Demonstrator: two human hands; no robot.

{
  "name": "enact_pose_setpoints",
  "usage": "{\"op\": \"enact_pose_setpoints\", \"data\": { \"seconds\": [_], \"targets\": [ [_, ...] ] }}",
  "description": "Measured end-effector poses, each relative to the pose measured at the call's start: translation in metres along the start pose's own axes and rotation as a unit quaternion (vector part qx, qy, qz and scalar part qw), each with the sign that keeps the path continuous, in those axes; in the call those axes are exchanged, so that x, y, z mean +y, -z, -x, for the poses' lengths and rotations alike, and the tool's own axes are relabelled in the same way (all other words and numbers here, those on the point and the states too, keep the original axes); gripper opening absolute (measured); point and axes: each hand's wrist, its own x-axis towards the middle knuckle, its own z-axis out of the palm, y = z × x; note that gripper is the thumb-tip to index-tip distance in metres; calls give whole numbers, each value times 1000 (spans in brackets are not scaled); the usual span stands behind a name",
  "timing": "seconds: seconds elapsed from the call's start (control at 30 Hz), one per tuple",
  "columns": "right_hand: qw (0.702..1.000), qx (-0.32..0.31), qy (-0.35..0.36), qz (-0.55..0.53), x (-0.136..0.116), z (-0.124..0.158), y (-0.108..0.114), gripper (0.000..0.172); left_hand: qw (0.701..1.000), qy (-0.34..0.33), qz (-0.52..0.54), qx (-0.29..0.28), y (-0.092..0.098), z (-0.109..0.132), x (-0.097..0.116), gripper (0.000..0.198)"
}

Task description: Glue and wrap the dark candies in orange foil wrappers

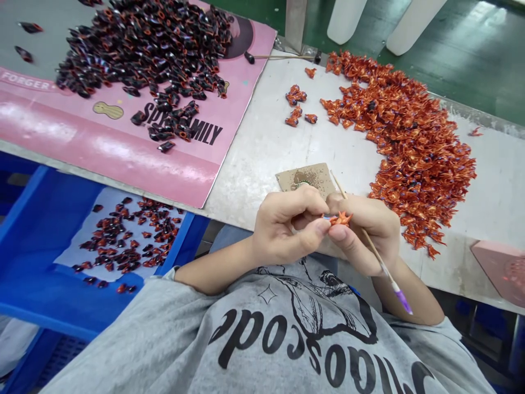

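Observation:
Between the fingertips of both hands sits a small orange spiky piece (340,219) with a bit of blue at its left end. My left hand (289,224) pinches its left end between thumb and forefinger. My right hand (365,230) grips the spiky end, and a thin wooden stick (375,251) with a purple tip passes through its curled fingers, tip pointing down right. Behind the hands lies a piece of brown cardboard (305,178) with dark specks. To the right spreads a large heap of similar orange pieces (418,148).
A pile of dark glossy pieces (151,44) covers much of a pink printed mat (180,175) at left. Below, a blue tray (53,290) holds black-and-red pieces on white paper. A dark-tipped stick (283,57) lies at the back. A pink object (500,268) stands at the right edge.

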Motion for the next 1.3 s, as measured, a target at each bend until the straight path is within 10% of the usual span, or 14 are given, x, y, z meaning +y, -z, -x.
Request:
{"op": "enact_pose_setpoints", "data": {
  "seconds": [0.37, 0.53, 0.7, 0.87, 1.03, 1.3],
  "targets": [
    [998, -3, -36, -43, 2, 0, 3, 43, 998, -38, -42, -19, -2, -3, 7, 26],
    [985, 70, 2, 158, 32, -2, 18, 34, 981, 48, -188, -9, 38, -38, -5, 30],
    [953, 200, -45, 222, 56, -3, 34, 48, 882, 160, -444, -5, 107, -117, -56, 42],
    [947, 196, -120, 224, 62, -8, 36, 63, 806, 176, -564, 4, 105, -156, -71, 27],
    [948, 214, -178, 157, 67, -10, 36, 66, 662, 256, -702, -60, 87, -158, -52, 35],
    [933, 281, -174, 144, 71, -7, 26, 29, 710, 66, -687, 141, 162, -97, 11, 37]
  ]
}}
